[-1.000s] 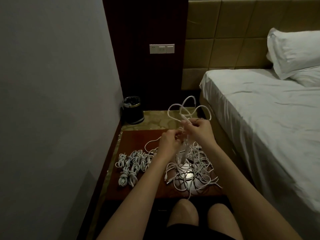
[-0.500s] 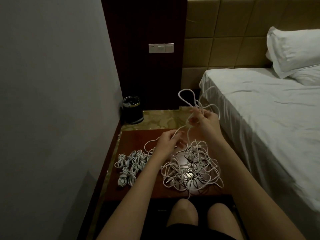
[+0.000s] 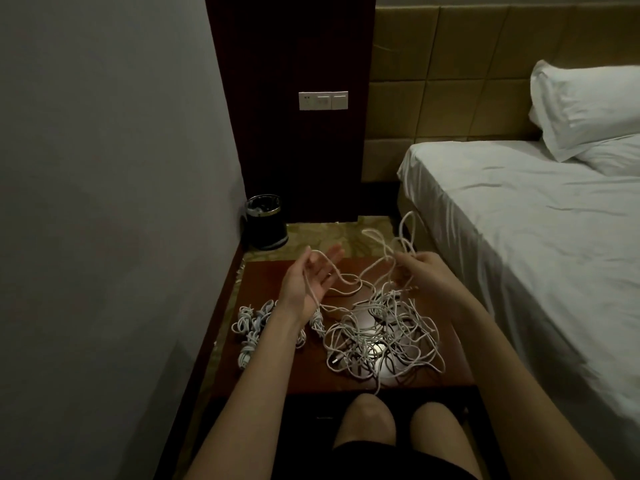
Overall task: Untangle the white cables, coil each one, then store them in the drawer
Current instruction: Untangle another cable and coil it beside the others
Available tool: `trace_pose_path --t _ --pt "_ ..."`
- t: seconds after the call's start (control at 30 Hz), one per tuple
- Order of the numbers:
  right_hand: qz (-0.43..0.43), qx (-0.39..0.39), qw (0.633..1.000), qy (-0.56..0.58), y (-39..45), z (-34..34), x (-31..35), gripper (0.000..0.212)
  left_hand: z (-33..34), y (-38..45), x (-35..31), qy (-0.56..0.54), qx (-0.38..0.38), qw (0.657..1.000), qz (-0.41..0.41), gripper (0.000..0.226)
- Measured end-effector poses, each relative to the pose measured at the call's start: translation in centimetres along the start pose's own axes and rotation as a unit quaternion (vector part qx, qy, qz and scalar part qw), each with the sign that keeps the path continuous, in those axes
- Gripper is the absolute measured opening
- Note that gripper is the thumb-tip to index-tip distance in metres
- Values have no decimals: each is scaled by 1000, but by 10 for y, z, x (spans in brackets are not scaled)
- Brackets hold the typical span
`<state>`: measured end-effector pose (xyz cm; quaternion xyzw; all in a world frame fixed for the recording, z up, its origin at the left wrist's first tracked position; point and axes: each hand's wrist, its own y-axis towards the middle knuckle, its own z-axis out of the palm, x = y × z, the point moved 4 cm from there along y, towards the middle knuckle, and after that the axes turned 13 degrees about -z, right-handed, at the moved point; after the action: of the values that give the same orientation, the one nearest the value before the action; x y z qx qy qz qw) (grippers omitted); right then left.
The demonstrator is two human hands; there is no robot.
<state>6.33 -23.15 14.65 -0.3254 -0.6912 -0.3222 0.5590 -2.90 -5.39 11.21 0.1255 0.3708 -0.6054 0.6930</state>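
A dim bedroom seen from a person's own head, looking down at a reddish wooden nightstand (image 3: 273,368) between a grey wall and a bed. At far left, on the floor beyond the nightstand, stands a small black bin (image 3: 265,221). On the nightstand's left part lies a cluster of coiled cables (image 3: 251,325), bundled and partly hidden by the forearm. Above them the left hand (image 3: 308,282) is turned palm up with fingers straight and spread, one white strand (image 3: 346,278) draped loosely across the palm. To the right a tangled pile of white cables (image 3: 381,337) sprawls over the nightstand's middle. Above its far edge the right hand (image 3: 424,271) lifts several loops, fingers curled round them; in this low light it appears to be a pinch near the fingertips. At far right is the white bed (image 3: 536,237).

Risk, as a judgement: pulling the raised loops against the pile could tighten a knot, or drag the pile off the front edge, where one cable end already hangs over.
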Motion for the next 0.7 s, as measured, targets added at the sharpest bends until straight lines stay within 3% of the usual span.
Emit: trace_pose_path --t 0.2,0.33,0.47,0.63,0.7 --pt "49 65 995 -49 -27 -4 11 33 24 -26 2 -24 36 999 -30 42" --pt "109 149 979 -82 -57 -5 28 37 36 -44 13 38 56 997 -29 41" --pt "128 162 974 -93 -80 7 30 35 45 -66 30 64 72 994 -44 39" --pt "22 197 939 -280 -107 26 28 36 45 -90 51 78 74 993 -57 37" --pt "-26 194 933 -302 -118 37 22 38 41 -99 58 55 77 993 -71 37"
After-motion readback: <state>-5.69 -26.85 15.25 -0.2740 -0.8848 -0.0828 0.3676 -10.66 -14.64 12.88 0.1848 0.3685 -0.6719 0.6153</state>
